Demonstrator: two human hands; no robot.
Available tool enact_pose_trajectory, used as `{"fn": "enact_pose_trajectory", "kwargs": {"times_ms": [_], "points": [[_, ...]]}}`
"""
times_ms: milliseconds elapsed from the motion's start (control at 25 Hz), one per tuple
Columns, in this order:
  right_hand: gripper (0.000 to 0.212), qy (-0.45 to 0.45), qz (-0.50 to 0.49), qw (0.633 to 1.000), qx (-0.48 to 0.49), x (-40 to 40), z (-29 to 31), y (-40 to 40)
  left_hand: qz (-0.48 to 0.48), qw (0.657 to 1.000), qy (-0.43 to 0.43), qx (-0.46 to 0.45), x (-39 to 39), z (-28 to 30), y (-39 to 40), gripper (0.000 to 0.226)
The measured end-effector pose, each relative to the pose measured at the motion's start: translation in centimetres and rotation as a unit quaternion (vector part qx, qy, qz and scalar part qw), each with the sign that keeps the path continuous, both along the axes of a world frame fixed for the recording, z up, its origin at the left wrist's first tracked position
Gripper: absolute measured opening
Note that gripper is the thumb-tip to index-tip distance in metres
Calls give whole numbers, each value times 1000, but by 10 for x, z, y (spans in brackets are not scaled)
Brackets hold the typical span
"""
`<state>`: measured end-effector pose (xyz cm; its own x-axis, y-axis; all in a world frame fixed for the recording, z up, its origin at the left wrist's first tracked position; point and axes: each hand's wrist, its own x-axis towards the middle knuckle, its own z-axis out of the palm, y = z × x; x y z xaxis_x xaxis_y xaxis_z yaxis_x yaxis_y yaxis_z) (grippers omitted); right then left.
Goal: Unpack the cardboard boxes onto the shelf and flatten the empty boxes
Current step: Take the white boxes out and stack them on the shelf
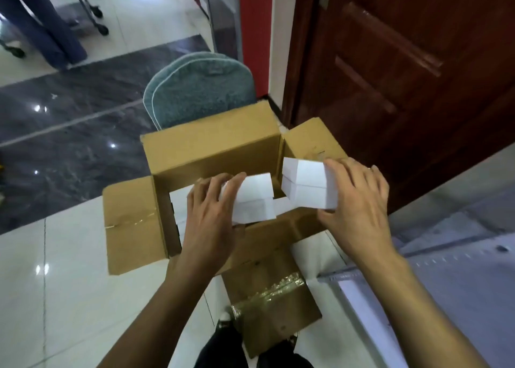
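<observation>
An open brown cardboard box [211, 150] stands on the tiled floor with all its flaps folded outward. My left hand [209, 223] grips a stack of two small white boxes [255, 197] just above the box's opening. My right hand [359, 200] grips another stack of two white boxes [305, 182] over the box's right end, slightly higher. More white boxes [179, 200] show inside the carton at its left, partly hidden by my left hand.
A teal mat [198, 89] lies beyond the box. A dark red wooden door [404, 61] stands at the right. A grey metal shelf [459, 262] lies at the lower right. Someone's legs [47, 25] and a wheeled cart are at the far left.
</observation>
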<state>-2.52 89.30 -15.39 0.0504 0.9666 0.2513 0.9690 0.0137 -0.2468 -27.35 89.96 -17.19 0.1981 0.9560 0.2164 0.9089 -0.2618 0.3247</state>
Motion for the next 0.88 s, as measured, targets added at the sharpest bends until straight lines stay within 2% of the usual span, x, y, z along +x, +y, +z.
{"fn": "enact_pose_trajectory", "kwargs": {"times_ms": [320,440,880], "points": [[91,9,-85,995,59,-11,61,-61,-58,998,7,8,-4,71,-7,92],[91,3,-131,988,79,-25,82,-86,-108,993,12,41,-13,90,-12,94],[94,-26,-287,952,103,-65,130,-202,-253,962,-43,91,-14,132,-53,97]]}}
